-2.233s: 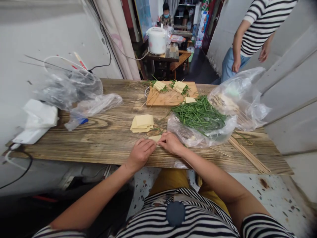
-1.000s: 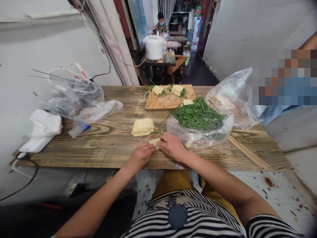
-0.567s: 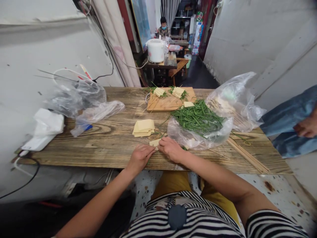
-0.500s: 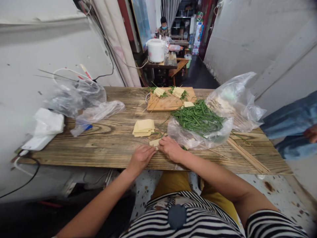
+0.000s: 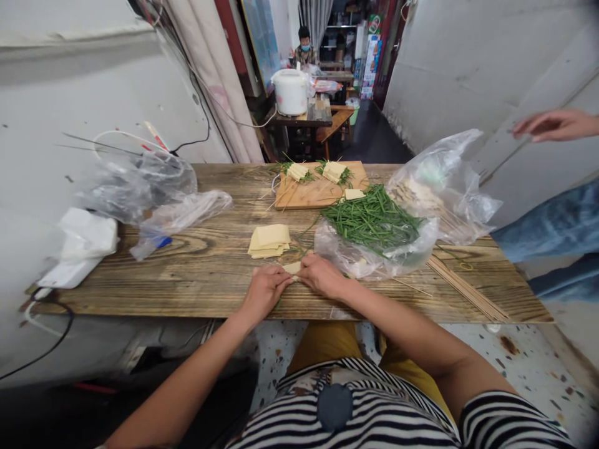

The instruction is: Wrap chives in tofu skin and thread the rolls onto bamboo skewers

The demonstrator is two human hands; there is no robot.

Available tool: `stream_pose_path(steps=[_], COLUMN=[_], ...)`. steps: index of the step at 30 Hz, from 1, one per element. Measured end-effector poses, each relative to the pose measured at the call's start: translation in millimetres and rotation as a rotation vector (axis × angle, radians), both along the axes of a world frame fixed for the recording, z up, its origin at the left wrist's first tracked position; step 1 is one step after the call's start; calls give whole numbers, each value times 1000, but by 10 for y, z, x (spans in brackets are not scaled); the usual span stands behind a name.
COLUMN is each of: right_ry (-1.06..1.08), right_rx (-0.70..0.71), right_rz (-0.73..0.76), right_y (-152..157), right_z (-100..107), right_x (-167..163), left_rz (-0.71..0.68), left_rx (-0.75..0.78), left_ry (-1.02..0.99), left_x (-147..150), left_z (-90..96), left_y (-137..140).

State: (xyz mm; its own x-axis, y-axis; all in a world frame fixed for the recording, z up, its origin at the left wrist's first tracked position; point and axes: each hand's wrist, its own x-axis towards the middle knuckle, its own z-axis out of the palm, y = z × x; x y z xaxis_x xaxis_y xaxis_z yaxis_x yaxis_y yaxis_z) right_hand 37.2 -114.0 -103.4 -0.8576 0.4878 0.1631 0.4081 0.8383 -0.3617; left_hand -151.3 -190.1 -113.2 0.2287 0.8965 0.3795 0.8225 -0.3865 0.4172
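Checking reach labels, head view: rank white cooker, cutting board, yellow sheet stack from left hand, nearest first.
1. Yellow sheet stack: just beyond the left hand.
2. Cutting board: far side of the worktable.
3. White cooker: farthest, on another table.

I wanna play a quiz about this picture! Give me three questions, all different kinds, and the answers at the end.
1. How many piles of skewered yellow rolls lie on the wooden cutting board?
2. True or false: the right hand rests on the bundle of wooden skewers.
3. Which is nearest the left hand?
A) stack of pale yellow sheets
B) heap of green chives
C) white rice cooker

Key:
1. Two.
2. False; its fingers are at a small yellow sheet.
3. A.
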Motion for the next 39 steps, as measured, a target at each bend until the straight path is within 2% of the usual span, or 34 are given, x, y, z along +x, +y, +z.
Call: stream_pose_path(steps=[4, 7, 11, 16, 22, 28, 32, 35, 39], right_ry=[53, 49, 59, 112, 133, 130, 163, 194, 180], right_rx=[-56, -53, -66, -145, -189, -282, -364, -366, -345], right_rz=[80, 101, 120, 125, 71, 57, 1, -17, -25], right_y=[89, 121, 149, 197, 187, 212, 230, 219, 201], right_z=[-21, -26, -11, 4, 7, 12, 3, -7, -13], right_x=[4, -14, -39, -37, -32, -43, -28, -15, -25], left_rz=[18, 44, 86, 11, -71, -52, -36, -19, -5], left_rx=[-92, -89, 18, 172, 251, 185, 71, -3, 42], left_ry=[-36, -130, -160, -23, 53, 76, 0, -67, -89], left_x=[-32, -54, -62, -52, -30, -33, -59, -77, -80], left_z=[22, -40, -125, -99, -27, -49, -60, -66, -81], left_y=[22, 16, -22, -54, -51, -52, -6, 19, -6])
